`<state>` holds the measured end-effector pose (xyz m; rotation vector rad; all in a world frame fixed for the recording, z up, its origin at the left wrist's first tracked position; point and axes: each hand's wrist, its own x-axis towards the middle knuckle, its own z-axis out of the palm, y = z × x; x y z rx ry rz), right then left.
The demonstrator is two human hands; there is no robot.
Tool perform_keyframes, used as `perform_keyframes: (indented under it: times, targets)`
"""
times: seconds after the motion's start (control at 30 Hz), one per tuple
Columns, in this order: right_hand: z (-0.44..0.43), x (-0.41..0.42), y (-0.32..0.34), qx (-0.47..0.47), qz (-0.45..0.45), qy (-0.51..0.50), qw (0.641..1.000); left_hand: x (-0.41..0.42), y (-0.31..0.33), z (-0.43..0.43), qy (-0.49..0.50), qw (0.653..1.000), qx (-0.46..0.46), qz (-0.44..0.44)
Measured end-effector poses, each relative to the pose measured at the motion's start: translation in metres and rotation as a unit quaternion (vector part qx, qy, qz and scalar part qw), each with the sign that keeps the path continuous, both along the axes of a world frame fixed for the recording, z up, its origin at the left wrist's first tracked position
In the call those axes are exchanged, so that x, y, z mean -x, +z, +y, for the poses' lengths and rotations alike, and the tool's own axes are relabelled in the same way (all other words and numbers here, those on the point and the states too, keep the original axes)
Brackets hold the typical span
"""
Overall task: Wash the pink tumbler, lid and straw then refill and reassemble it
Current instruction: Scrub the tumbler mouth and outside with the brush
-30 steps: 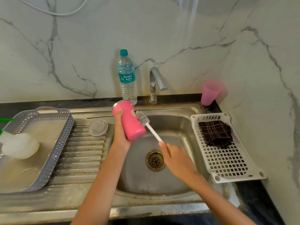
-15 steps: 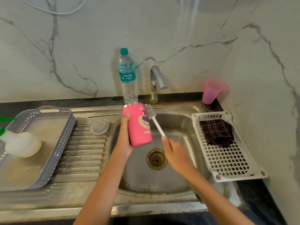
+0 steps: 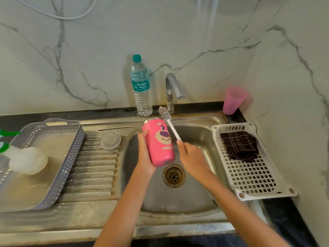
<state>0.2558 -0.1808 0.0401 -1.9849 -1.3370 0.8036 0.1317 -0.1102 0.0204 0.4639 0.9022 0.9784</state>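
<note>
Where the draining board (image 3: 96, 168) meets the far left edge, a grey perforated basket (image 3: 75, 148) is seen, and a white bottle (image 3: 28, 160) with green parts is laid inside it. On the ridged board, just beside the sink's left edge, a clear round lid (image 3: 110, 140) is laid flat. Behind it a thin metal straw (image 3: 117, 128) is stretched along the back of the board, its right end pointed towards the tumbler. A capped water bottle (image 3: 141, 86) is stood upright against the marble wall.

Over the basin (image 3: 195, 202) the pink tumbler (image 3: 160, 145) is held tilted, its mouth turned up and away and its bear face turned towards the camera. It is gripped by the left hand (image 3: 145, 157), whose fingers are curled round its left side. A bottle brush (image 3: 167, 120) is pinched by its white handle in the right hand (image 3: 194, 157). The bristled head is raised outside the tumbler, by the right of its rim; whether the two touch cannot be told. Behind the brush the tap (image 3: 173, 90) is seen, and below the hands the drain (image 3: 174, 176).

On the counter to the right a white slotted tray (image 3: 258, 184) is placed, with a dark checked cloth (image 3: 239, 146) folded at its far end. A pink cup (image 3: 233, 100) is stood in the corner behind.
</note>
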Motion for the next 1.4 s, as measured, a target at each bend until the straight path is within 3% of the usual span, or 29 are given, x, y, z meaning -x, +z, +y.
perform_keyframes:
  times: [0.17, 0.4, 0.6, 0.7, 0.83, 1.03, 1.27, 1.4]
  targets:
    - [-0.041, 0.01, -0.005, 0.023, -0.055, 0.067, 0.996, 0.014, -0.002, 0.026, 0.108, 0.994, -0.01, -0.007]
    - [-0.015, 0.002, 0.008, -0.002, -0.046, 0.025, 0.999, 0.007, -0.003, 0.001, 0.011, 1.0, -0.022, 0.015]
    - [-0.044, 0.009, 0.0, 0.026, -0.084, 0.081, 0.993, 0.022, 0.001, 0.024, 0.095, 0.995, -0.038, -0.007]
    - [-0.054, 0.006, -0.001, 0.021, -0.09, 0.066, 0.993, 0.023, -0.002, 0.018, 0.057, 0.998, -0.028, 0.005]
    - [-0.023, 0.003, 0.009, -0.009, -0.109, 0.019, 0.994, 0.004, -0.005, -0.002, -0.017, 0.999, 0.015, -0.024]
    - [-0.047, 0.01, -0.003, 0.024, -0.104, 0.071, 0.992, 0.018, -0.008, 0.026, 0.093, 0.993, -0.028, -0.066]
    - [-0.011, 0.01, 0.009, 0.003, -0.059, 0.036, 0.998, 0.014, -0.007, 0.01, 0.034, 0.99, -0.001, -0.139]
    - [-0.008, 0.011, 0.004, 0.011, -0.066, 0.034, 0.997, 0.022, -0.003, 0.015, 0.025, 0.998, -0.034, -0.036]
